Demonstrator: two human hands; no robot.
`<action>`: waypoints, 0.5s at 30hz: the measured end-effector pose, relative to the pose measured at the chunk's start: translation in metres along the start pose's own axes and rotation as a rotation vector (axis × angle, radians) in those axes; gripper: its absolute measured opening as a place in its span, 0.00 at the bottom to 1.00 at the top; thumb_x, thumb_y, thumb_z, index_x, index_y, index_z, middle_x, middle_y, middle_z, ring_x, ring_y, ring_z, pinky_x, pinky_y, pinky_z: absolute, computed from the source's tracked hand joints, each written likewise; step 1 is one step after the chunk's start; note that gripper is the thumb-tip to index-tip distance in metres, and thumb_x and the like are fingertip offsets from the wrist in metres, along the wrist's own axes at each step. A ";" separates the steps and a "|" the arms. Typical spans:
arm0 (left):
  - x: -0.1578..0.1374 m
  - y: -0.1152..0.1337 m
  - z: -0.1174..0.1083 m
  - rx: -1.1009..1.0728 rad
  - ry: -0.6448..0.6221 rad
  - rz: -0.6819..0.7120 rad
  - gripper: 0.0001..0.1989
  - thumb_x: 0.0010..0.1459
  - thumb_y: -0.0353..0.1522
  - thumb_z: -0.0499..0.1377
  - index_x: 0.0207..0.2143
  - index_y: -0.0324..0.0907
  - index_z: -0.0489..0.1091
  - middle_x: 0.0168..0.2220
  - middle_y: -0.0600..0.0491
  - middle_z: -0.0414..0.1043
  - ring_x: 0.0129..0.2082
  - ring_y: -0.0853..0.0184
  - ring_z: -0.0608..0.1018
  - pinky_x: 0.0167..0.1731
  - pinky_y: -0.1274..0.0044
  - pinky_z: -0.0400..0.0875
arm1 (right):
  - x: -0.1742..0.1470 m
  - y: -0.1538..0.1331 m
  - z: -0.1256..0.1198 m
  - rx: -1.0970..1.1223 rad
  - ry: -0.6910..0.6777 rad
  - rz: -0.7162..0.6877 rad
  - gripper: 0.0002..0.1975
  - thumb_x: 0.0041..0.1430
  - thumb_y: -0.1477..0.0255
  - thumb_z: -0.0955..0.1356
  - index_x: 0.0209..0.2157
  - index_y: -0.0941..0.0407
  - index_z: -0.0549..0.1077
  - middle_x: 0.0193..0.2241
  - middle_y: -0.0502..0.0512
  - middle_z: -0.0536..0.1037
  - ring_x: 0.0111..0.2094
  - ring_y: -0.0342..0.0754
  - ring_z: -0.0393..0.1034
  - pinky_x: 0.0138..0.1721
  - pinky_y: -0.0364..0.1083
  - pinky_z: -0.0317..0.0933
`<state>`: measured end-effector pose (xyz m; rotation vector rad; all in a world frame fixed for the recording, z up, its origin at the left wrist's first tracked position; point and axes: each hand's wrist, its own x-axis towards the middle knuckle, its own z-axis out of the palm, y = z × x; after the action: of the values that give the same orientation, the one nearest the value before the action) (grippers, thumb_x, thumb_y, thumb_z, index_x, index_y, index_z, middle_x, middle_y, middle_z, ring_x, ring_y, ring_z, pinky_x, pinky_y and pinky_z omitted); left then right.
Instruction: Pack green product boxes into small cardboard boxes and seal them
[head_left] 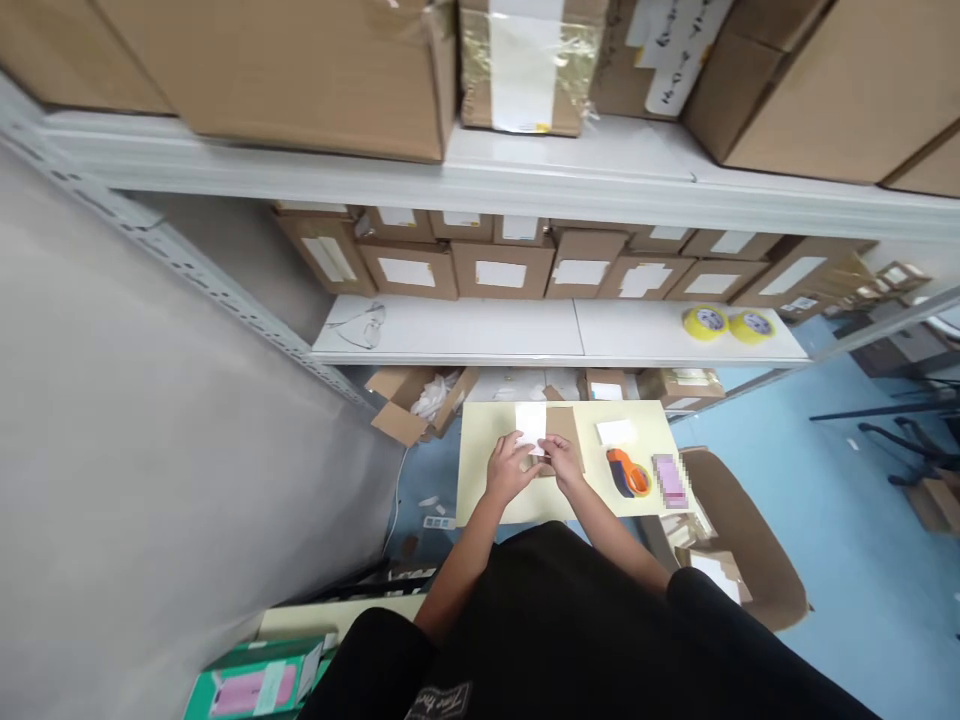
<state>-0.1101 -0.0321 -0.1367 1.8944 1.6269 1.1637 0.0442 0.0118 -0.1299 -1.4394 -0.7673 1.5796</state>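
Observation:
My left hand [510, 469] and my right hand [562, 461] meet over a small pale-yellow table. Between them is a white paper label [530, 420], its lower edge at my fingers. My left fingers are bent against the label's lower left, and my right thumb and fingers pinch near its lower right corner. Beneath the label lies a flat brown cardboard box [568, 432], partly covered by the label and my hands. To the right sit an orange tape dispenser [628, 473], a stack of white labels [616, 432] and a pink phone-like item [670, 480], which is pixelated.
A shelf [450, 330] behind the table holds labelled boxes, eyeglasses [367, 325] and two yellow tape rolls [705, 322]. An open carton [424, 400] stands behind the table's left. A large carton [757, 540] with parcels stands at the right. Grey wall [150, 400] bounds the left.

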 end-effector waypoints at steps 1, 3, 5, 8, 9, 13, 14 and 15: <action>0.002 0.004 0.010 -0.054 -0.017 -0.039 0.12 0.55 0.39 0.71 0.41 0.47 0.81 0.54 0.45 0.76 0.52 0.54 0.77 0.54 0.65 0.74 | 0.003 0.000 -0.014 0.005 0.038 -0.015 0.17 0.42 0.58 0.79 0.29 0.55 0.79 0.27 0.51 0.81 0.29 0.47 0.73 0.32 0.45 0.67; 0.006 0.007 0.031 -0.196 0.011 -0.228 0.12 0.57 0.42 0.69 0.40 0.46 0.80 0.47 0.46 0.78 0.48 0.57 0.79 0.50 0.67 0.75 | 0.008 0.001 -0.040 -0.005 0.067 -0.014 0.17 0.42 0.57 0.78 0.29 0.55 0.79 0.28 0.52 0.81 0.30 0.48 0.73 0.32 0.45 0.66; 0.010 0.007 0.051 -0.378 0.053 -0.466 0.13 0.58 0.44 0.66 0.36 0.44 0.76 0.37 0.49 0.79 0.40 0.61 0.80 0.43 0.71 0.76 | 0.013 0.003 -0.062 -0.027 0.052 0.016 0.18 0.40 0.57 0.78 0.28 0.55 0.79 0.29 0.52 0.82 0.31 0.49 0.74 0.33 0.46 0.67; 0.014 0.005 0.081 -0.601 0.045 -0.670 0.15 0.52 0.43 0.69 0.32 0.43 0.72 0.29 0.53 0.77 0.32 0.65 0.79 0.36 0.75 0.75 | 0.022 0.012 -0.088 -0.072 0.004 0.063 0.20 0.40 0.55 0.79 0.29 0.55 0.80 0.30 0.54 0.82 0.31 0.50 0.74 0.33 0.46 0.67; 0.014 0.005 0.090 -0.625 0.042 -0.699 0.15 0.49 0.42 0.71 0.31 0.43 0.71 0.28 0.54 0.76 0.31 0.66 0.79 0.36 0.76 0.74 | 0.026 0.016 -0.095 -0.098 -0.007 0.068 0.20 0.40 0.54 0.78 0.30 0.55 0.80 0.30 0.54 0.82 0.31 0.50 0.74 0.33 0.46 0.66; 0.011 0.008 0.125 -0.507 0.060 -0.796 0.11 0.48 0.36 0.69 0.27 0.44 0.69 0.27 0.55 0.76 0.28 0.67 0.78 0.33 0.76 0.71 | 0.046 0.035 -0.121 -0.273 0.034 0.017 0.20 0.46 0.54 0.75 0.33 0.55 0.81 0.27 0.53 0.81 0.30 0.51 0.74 0.31 0.46 0.65; 0.010 0.009 0.133 -0.455 0.057 -0.812 0.09 0.49 0.34 0.68 0.27 0.44 0.70 0.27 0.55 0.76 0.28 0.67 0.78 0.33 0.77 0.71 | 0.052 0.041 -0.127 -0.332 0.058 -0.011 0.19 0.48 0.55 0.74 0.34 0.55 0.81 0.25 0.52 0.80 0.29 0.51 0.73 0.31 0.46 0.65; 0.009 0.010 0.141 -0.398 0.051 -0.826 0.08 0.50 0.33 0.67 0.27 0.44 0.70 0.27 0.56 0.76 0.29 0.67 0.78 0.34 0.77 0.71 | 0.057 0.046 -0.133 -0.393 0.081 -0.036 0.18 0.49 0.58 0.73 0.37 0.56 0.82 0.24 0.51 0.79 0.28 0.51 0.73 0.31 0.47 0.65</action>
<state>0.0065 0.0045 -0.2082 0.8066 1.7624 1.0447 0.1674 0.0283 -0.2164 -1.7447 -1.0931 1.3835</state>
